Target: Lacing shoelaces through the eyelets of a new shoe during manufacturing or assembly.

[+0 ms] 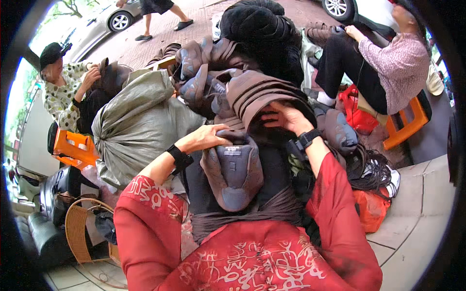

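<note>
the left hand rests curled over the top edge of a brown shaped piece with a grey-blue padded middle, lying on the lap. the right hand grips the underside of a stack of brown pieces just above it. a grey-green sack bulges to the left, an orange stool beyond it.

Paved ground: grey sack, orange stools, wicker basket, red bag on it.

Brown-and-grey shoe upper, red patterned sleeves, orange stool
</note>
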Demonstrator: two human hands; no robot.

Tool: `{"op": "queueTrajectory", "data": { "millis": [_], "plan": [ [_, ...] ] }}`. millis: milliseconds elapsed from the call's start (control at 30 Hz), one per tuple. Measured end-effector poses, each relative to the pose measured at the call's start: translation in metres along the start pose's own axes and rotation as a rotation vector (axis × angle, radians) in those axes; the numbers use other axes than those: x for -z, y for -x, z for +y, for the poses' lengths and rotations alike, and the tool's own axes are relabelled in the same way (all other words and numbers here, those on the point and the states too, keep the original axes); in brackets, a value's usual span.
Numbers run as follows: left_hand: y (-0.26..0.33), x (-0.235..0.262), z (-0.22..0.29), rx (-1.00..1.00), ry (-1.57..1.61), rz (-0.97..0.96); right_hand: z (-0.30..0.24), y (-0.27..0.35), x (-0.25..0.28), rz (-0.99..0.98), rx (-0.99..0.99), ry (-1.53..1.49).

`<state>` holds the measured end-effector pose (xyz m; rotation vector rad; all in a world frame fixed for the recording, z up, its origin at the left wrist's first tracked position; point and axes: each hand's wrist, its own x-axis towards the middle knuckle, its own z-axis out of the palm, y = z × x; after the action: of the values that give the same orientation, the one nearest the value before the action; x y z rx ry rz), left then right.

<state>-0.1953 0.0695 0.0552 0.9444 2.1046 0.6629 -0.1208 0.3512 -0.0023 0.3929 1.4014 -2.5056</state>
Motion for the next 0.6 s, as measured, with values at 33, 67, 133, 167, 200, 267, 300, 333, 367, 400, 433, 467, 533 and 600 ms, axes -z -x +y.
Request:
{"op": "queueTrajectory", "data": {
  "millis": [33,67,133,167,200,267,300,333,367,400,433,467,533,600],
  "plan": [
    [0.003,-0.005,-0.001,-0.011,0.050,0.000,0.003,0.006,0.003,0.000,0.012,-0.020],
    [0.007,-0.005,0.004,-0.023,0.040,-0.015,0.003,0.010,0.005,-0.021,0.032,0.007],
    [0.014,-0.008,-0.007,-0.024,0.166,-0.114,0.007,0.016,-0.004,-0.007,0.044,0.055],
    [0.019,-0.010,-0.006,-0.023,0.260,-0.179,0.006,0.022,-0.012,0.013,0.044,0.077],
    [0.024,-0.011,-0.006,-0.035,0.348,-0.215,0.003,0.024,-0.017,-0.033,0.090,0.089],
    [0.031,-0.014,-0.003,-0.028,0.398,-0.225,0.001,0.025,-0.020,-0.010,0.060,0.120],
    [0.033,-0.017,-0.003,-0.021,0.455,-0.216,0.004,0.023,-0.018,-0.007,0.056,0.120],
    [0.037,-0.017,-0.004,-0.039,0.483,-0.229,0.004,0.022,-0.020,-0.047,0.101,0.115],
    [0.039,-0.017,-0.005,-0.034,0.481,-0.237,0.003,0.018,-0.022,-0.044,0.069,0.161],
    [0.041,-0.016,-0.008,0.014,0.418,-0.182,0.001,0.013,-0.024,-0.079,0.062,0.141],
    [0.044,-0.017,-0.011,0.064,0.361,-0.122,-0.001,0.006,-0.025,-0.119,0.049,0.126],
    [0.043,-0.014,-0.016,0.016,0.422,-0.198,0.000,-0.003,-0.028,-0.126,0.011,0.127],
    [0.032,-0.014,-0.022,0.055,0.221,-0.086,0.005,-0.011,-0.027,-0.118,0.013,0.147],
    [0.019,-0.015,-0.040,-0.062,0.140,0.020,0.004,-0.016,-0.030,-0.114,0.043,0.141]
  ]
}}
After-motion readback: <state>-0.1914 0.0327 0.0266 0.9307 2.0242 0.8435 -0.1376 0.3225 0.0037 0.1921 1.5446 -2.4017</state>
